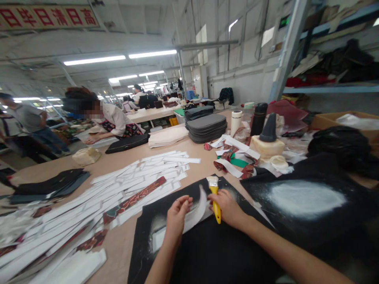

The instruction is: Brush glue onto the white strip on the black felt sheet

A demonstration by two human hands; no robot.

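My right hand (226,208) grips a yellow-handled brush (214,194), bristles pointing away from me. My left hand (177,217) pinches a curved white strip (197,211) and lifts one end of it off a black board (204,252) smeared with white glue. The strip arcs up between both hands, next to the brush. A long row of white strips (124,185) lies fanned out on the table to the left, with a red patterned strip (134,199) among them.
A second black board with a white glue patch (304,199) lies to the right. Behind it stand a glue pot with a black cone (268,138), a black bottle (258,118), a white cup (236,122), grey stacked pads (207,127). Other people work at far tables.
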